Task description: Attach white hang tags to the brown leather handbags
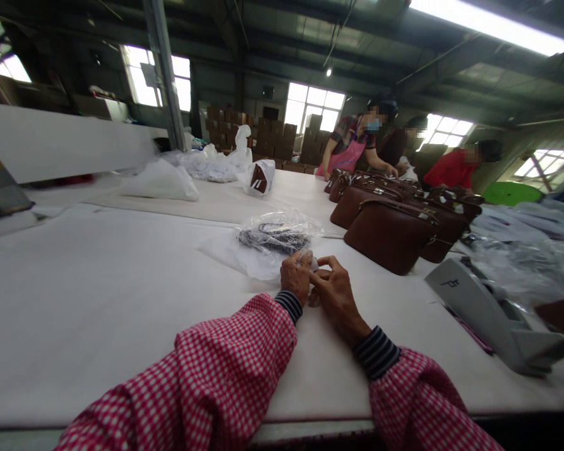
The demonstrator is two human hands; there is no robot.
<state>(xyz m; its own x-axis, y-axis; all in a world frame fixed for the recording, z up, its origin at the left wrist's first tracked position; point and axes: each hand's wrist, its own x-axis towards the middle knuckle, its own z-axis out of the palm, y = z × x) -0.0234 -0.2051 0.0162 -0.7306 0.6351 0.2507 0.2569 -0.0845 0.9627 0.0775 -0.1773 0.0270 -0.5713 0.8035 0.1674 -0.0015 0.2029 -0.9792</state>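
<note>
Clear plastic bag (305, 220), with a dark, coiled, cord-like item (275, 238) inside, lay on the white table (122, 294) just beyond my fingertips, partly over a thin white sheet (258, 264). My left hand (295, 275) was closed on the near end of the bag, fingers bent. My right hand (338, 294) met it there, thumb and fingers bent in toward the left fingertips, so the two hands were together; whether the right was pinching the plastic too, I could not tell, as the fingers hid it.

To the right of the bag stood a group of brown handbags (390, 237), upright and close together. Nearer me on that side sat a grey dispenser (479, 313) with a dark mark on its face, a thin pink item (474, 335) beside it, and a heap of clear plastic (521, 254) beyond. Farther back on the table, a brown item in white wrapping (262, 178) stood near some crumpled white plastic (216, 161). Across the table, a person in a pink apron and blue mask (350, 147) reached toward the handbags, with a person in dark clothes (395, 145) and a person in red (454, 168) alongside. Stacked brown boxes (275, 139) stood behind.
</note>
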